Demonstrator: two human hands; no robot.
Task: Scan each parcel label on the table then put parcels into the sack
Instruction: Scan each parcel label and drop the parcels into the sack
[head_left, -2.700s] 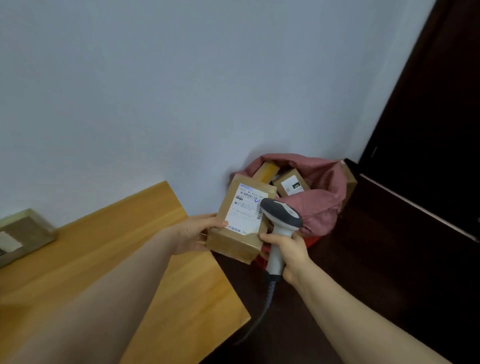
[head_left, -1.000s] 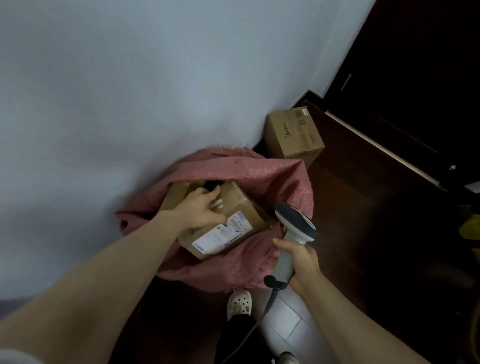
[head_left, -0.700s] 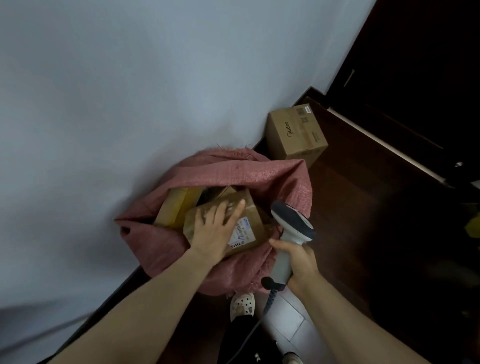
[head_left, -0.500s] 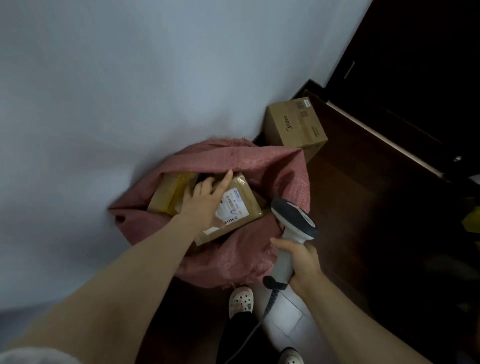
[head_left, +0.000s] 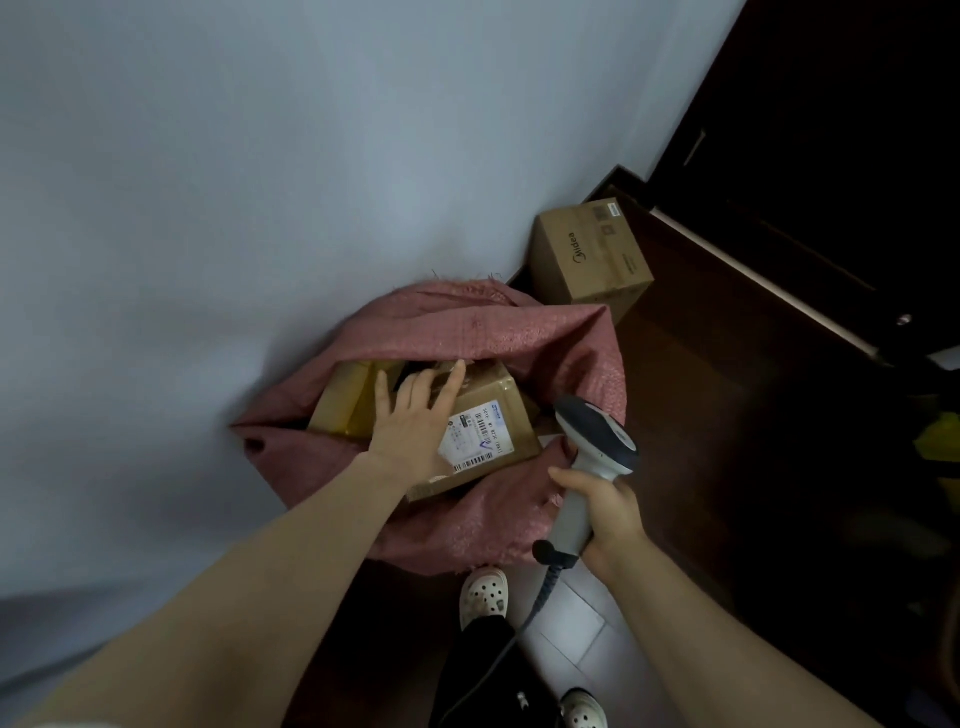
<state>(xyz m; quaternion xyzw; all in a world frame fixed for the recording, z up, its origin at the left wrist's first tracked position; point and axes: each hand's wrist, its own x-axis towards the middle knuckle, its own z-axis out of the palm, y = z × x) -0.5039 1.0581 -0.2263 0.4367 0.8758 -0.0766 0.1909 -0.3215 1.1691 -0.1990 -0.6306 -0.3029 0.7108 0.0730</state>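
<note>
The parcel, a brown cardboard box, lies in the open mouth of the sack. Its white printed label faces up and its long axis runs across the opening, rising slightly to the right. The left hand rests flat on the box with its fingers extended. The right hand grips the handle of the grey scanner, whose head is above the sack's right rim. 2.7 s ago the parcel was held upright in front of the scanner, beside the surface. The sack is pink woven fabric. A second, yellowish parcel lies beside the first.
</note>
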